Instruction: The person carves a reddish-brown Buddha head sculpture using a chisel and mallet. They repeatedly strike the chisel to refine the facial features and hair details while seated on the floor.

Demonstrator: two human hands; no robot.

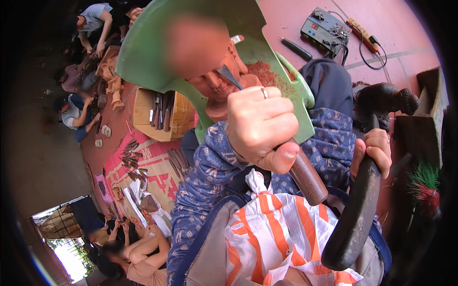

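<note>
My left hand (262,126) is closed round a carving chisel (309,177) with a brown wooden handle. Its flat metal blade reaches onto the face of a reddish wooden carving (217,93); the upper part of that carving is blurred. Under the carving is a curved green plastic piece (143,52), like a chair. My right hand (376,151) grips a dark, worn wooden mallet (350,229), which hangs low at the right, apart from the chisel handle.
Reddish shavings (267,76) lie on the green plastic. Beyond are a control box (324,31), a pen-shaped tool (296,48) and a power strip (362,35). A cardboard box (176,119) holds tools; several more lie on matting (152,162). A dark carving (381,100) sits right. People work at left.
</note>
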